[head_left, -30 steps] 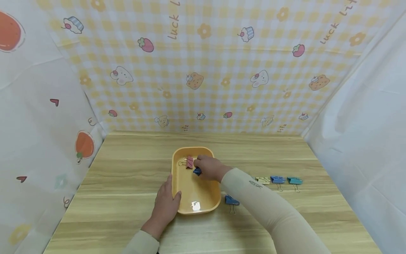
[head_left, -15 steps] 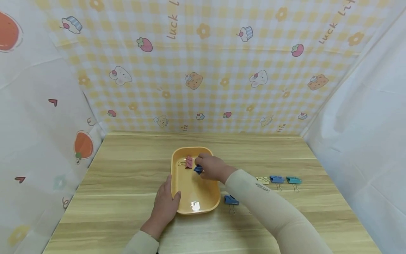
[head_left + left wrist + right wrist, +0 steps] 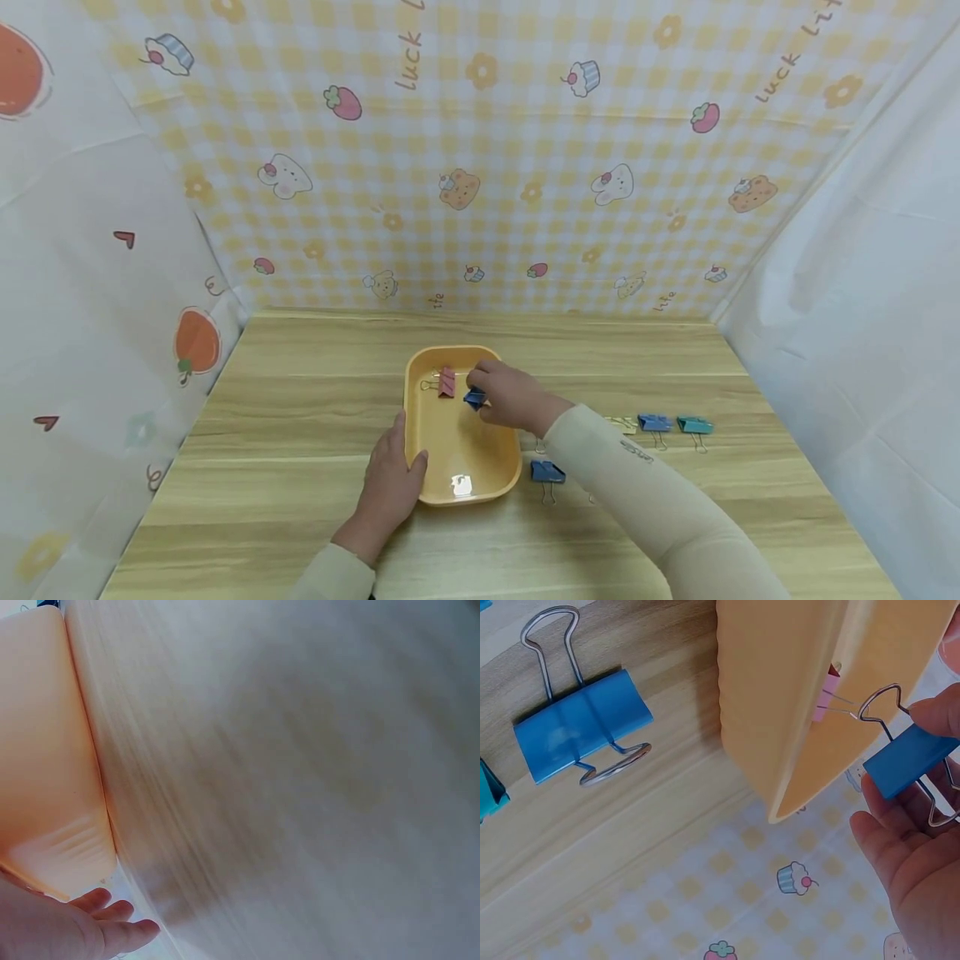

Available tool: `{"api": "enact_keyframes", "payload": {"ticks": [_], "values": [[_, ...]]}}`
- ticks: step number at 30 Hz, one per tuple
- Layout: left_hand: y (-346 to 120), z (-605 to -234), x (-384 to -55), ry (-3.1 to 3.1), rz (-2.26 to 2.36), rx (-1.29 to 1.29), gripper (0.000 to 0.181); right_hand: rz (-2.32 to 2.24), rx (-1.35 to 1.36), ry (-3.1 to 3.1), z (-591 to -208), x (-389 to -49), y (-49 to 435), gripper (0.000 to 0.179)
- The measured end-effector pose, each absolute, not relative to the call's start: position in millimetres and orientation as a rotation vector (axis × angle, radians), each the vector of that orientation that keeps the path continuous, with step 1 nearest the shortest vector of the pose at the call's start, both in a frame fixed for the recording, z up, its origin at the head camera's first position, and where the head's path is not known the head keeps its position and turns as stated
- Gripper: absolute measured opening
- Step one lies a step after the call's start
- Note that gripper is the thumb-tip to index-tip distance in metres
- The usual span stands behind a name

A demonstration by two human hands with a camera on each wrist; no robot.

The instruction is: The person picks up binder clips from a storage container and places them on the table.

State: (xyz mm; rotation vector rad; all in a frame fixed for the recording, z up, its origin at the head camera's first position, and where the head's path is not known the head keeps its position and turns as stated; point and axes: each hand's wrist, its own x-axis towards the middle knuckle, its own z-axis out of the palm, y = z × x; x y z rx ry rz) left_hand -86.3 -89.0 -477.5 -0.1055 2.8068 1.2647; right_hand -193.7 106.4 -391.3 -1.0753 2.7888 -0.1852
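My right hand [image 3: 517, 400] pinches a blue binder clip [image 3: 909, 759] by thumb and fingers above the right part of a yellow-orange tray [image 3: 457, 442]. The clip's wire handles stand out on both sides. In the head view this clip [image 3: 474, 398] is partly covered by the fingers. A pink binder clip [image 3: 447, 382] lies in the tray's far left part. My left hand [image 3: 392, 471] rests against the tray's left wall, its thumb at the rim. In the left wrist view the fingers [image 3: 116, 930] of that hand extend fairly straight beside the tray.
Right of the tray lie a dark blue clip [image 3: 547, 472] and a row with yellow [image 3: 621, 426], blue [image 3: 655, 423] and teal [image 3: 695, 425] clips. Wire handles [image 3: 540, 446] of other clips peek out beside the right sleeve. A patterned cloth [image 3: 487, 167] hangs behind the wooden table [image 3: 315, 367].
My right hand has shifted slightly to the right, carrying the blue binder clip away from the pink one. The left hand and the tray stay in place.
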Motion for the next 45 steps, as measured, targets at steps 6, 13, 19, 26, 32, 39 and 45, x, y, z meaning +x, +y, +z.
{"api": "enact_keyframes", "payload": {"ticks": [6,13,19,26,32,39,45], "values": [[-89,-479,-88,2.792,1.278,-0.12,0.072,-0.216,-1.036,2.799,-391,-193,112,0.034],[-90,-479,-87,2.803,1.281,-0.103,0.072,-0.301,-1.017,2.838,-388,-190,122,0.033],[-90,-480,-88,2.817,1.31,-0.063,0.071,-0.344,-1.007,2.888,-383,-188,134,0.036],[-89,-480,-89,2.814,1.311,-0.066,0.071,-0.356,-0.986,2.919,-379,-186,149,0.037],[-88,-478,-88,2.802,1.309,-0.073,0.071,-0.4,-0.961,2.947,-377,-182,162,0.036],[-88,-478,-89,2.795,1.319,-0.07,0.071,-0.413,-0.917,2.971,-375,-179,179,0.037],[-89,-478,-88,2.795,1.319,-0.076,0.071,-0.416,-0.849,2.994,-375,-177,193,0.038]]}}
